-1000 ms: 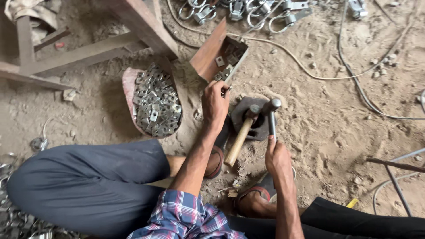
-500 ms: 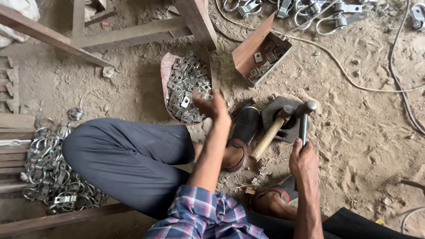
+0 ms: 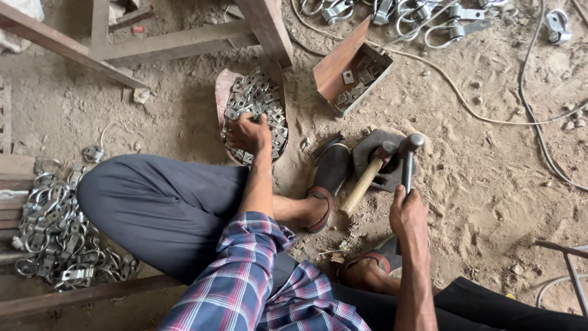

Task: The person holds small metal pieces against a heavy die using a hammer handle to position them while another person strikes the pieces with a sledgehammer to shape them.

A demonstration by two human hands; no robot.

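Sandy earth floor (image 3: 490,202), loose and gritty, carries all items. Rust-coloured tray (image 3: 222,92) holds a heap of small stamped metal plates (image 3: 257,101), grey and dull. Left hand (image 3: 248,132) lies on the heap, fingers curled into the plates; half a second earlier it was raised above the knee. Dark flat steel block (image 3: 373,150) sits beside the sandal, a wooden-handled hammer (image 3: 362,184) resting across it. Right hand (image 3: 409,214) is closed around a slim metal rod (image 3: 407,165), upright on the block, unchanged.

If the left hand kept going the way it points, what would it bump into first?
The left hand already rests on the pile of metal plates; going on, it would likely meet more plates, then the wooden leg.
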